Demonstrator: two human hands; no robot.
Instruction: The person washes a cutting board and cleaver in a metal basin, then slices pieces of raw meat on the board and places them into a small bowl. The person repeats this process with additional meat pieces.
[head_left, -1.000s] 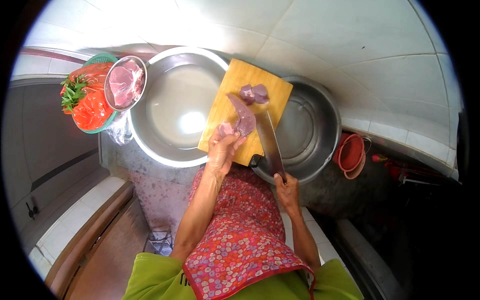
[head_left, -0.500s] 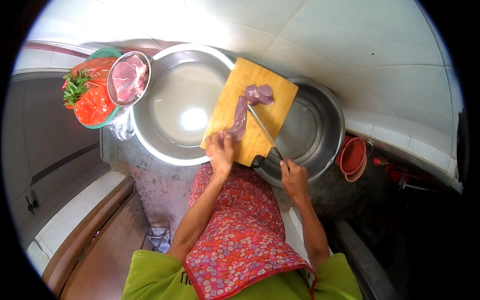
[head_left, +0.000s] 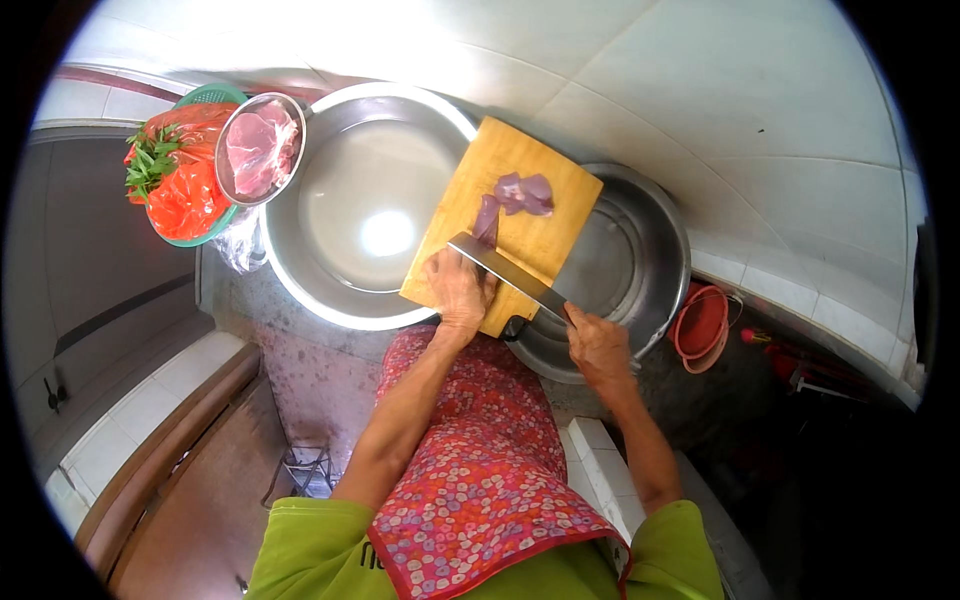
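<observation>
A yellow wooden cutting board (head_left: 565,220) spans the rims of two metal basins. On its upper part lie several cut pieces of purplish-red raw meat (head_left: 527,194). Below them a longer strip of the same meat (head_left: 486,220) runs down beneath my left hand (head_left: 460,288), whose curled fingers press it to the board and hide its lower part. My right hand (head_left: 598,348) is closed around the handle of a knife (head_left: 507,272). The broad blade lies slantwise across the meat strip, its tip end close to my left fingers.
The left basin (head_left: 290,265) holds cloudy water; the right basin (head_left: 672,250) is darker. At the far left a metal bowl of pink raw meat (head_left: 262,150) rests by a green basket (head_left: 212,94) with red plastic bags (head_left: 188,207) and leafy greens (head_left: 152,162). Red buckets (head_left: 702,325) stand right.
The knife has moved left and down from beside the upper pieces to across the strip, its blade now showing flat. My left hand has shifted slightly right, covering more of the meat.
</observation>
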